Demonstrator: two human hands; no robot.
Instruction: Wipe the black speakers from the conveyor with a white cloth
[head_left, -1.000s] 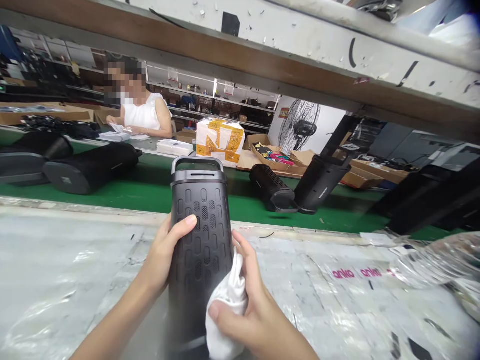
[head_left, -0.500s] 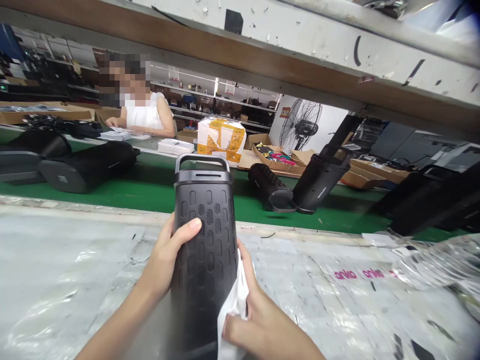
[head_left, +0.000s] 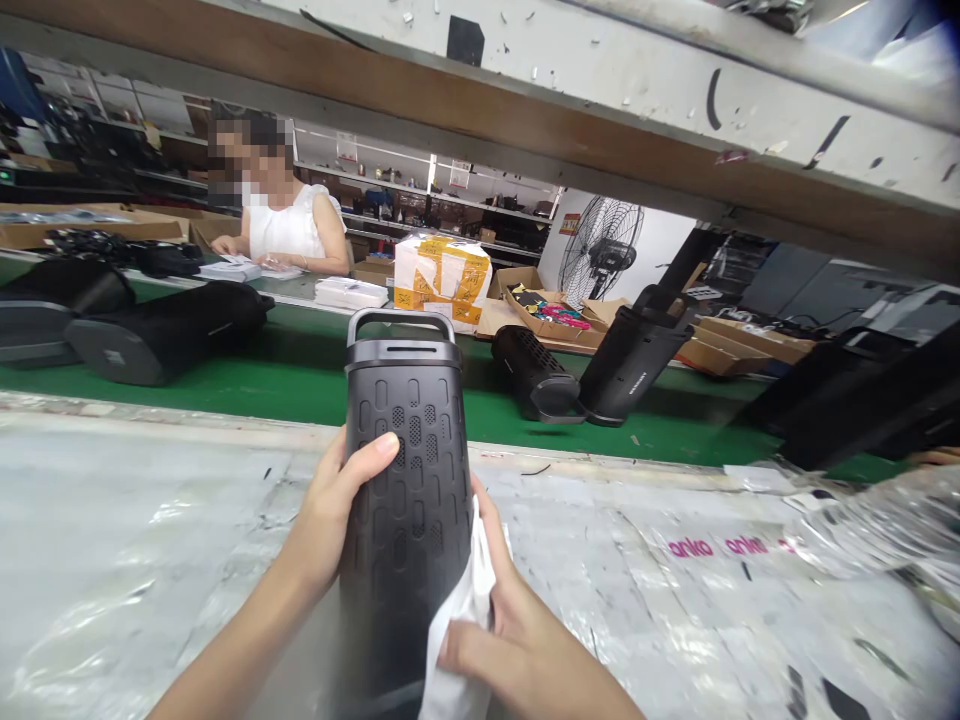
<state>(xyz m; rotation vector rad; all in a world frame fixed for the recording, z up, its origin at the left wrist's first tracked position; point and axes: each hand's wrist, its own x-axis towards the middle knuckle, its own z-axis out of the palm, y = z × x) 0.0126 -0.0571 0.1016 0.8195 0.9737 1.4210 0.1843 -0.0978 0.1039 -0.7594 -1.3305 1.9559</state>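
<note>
A tall black speaker (head_left: 409,480) with a perforated grille and a top handle stands upright in front of me over the plastic-covered bench (head_left: 150,540). My left hand (head_left: 334,520) wraps its left side, thumb across the grille. My right hand (head_left: 510,630) is closed on a white cloth (head_left: 461,625), pressing it against the speaker's lower right side.
Beyond the bench runs a green conveyor belt (head_left: 300,385) with several black speakers lying or leaning on it (head_left: 169,330) (head_left: 536,372) (head_left: 630,355). A person in white (head_left: 289,225) sits across the belt. Cardboard boxes (head_left: 442,270), a fan (head_left: 600,245) and a low shelf beam (head_left: 525,110) overhead.
My right hand has slid the cloth down and along the speaker's right side. The speakers on the belt have drifted slightly left.
</note>
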